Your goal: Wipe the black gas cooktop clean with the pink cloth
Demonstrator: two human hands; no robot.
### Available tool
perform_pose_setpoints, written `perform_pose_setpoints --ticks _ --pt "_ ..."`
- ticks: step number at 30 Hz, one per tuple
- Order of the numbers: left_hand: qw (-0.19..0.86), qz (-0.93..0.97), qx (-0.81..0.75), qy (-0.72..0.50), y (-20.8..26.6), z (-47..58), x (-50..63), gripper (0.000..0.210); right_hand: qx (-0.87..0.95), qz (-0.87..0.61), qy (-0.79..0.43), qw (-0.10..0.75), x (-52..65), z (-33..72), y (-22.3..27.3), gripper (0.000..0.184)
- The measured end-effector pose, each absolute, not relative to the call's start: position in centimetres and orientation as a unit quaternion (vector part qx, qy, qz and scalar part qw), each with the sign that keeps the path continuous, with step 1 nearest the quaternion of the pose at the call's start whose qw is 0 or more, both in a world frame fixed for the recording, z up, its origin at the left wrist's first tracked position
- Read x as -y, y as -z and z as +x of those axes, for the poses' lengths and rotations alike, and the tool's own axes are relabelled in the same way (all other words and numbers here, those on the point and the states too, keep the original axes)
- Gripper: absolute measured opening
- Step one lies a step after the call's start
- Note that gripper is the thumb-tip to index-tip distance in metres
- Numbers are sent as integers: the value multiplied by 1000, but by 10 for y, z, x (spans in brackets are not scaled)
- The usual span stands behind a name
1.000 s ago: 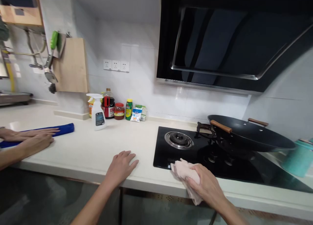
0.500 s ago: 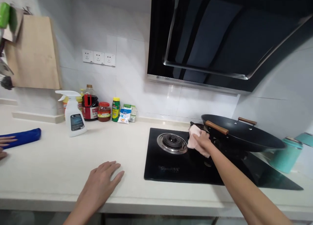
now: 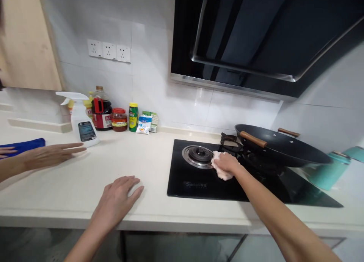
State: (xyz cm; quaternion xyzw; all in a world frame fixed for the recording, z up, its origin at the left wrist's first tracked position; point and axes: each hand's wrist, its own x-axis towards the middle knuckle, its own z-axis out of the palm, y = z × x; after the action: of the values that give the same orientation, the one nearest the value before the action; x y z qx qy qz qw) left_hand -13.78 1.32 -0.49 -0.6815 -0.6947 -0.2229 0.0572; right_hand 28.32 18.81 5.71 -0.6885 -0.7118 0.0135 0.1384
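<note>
My right hand [image 3: 227,162] presses a pale pink cloth [image 3: 222,174] onto the black glass gas stove [image 3: 196,192]. The cloth lies just right of the exposed burner [image 3: 200,155] and touches or nearly touches its metal ring. Part of the cloth is hidden under my fingers. My left hand [image 3: 119,195] rests palm down on the white counter [image 3: 150,174], left of the stove, fingers stretched out and nothing in it. A large black wok [image 3: 284,148] with wooden handles sits over the stove's right side. Behind my right hand stands a black pan support [image 3: 229,140].
Another person's hand [image 3: 57,154] reaches in from the left, near a white spray bottle [image 3: 83,121]; their other hand is on a blue cloth [image 3: 31,145]. Sauce bottles, a jar [image 3: 119,120] and seasoning packets line the wall. A range hood [image 3: 241,46] hangs above; a teal canister [image 3: 330,171] stands right.
My right hand has moved the cloth left and nearer to me, uncovering the pan support. The other person's hand has reached in toward the spray bottle. My left hand stays put.
</note>
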Motion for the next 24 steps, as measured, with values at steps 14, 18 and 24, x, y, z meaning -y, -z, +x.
perform_pose_setpoints --ticks 14,18,24 --pt "82 -686 694 205 4 -137 -17 53 878 -427 -61 208 -25 156 -32 59" --pt "88 -684 686 232 13 -146 -26 50 918 -327 -111 194 -10 118 -32 53" --pt "76 -685 690 221 4 -146 -22 51 912 -339 -122 195 -4 134 -31 53"
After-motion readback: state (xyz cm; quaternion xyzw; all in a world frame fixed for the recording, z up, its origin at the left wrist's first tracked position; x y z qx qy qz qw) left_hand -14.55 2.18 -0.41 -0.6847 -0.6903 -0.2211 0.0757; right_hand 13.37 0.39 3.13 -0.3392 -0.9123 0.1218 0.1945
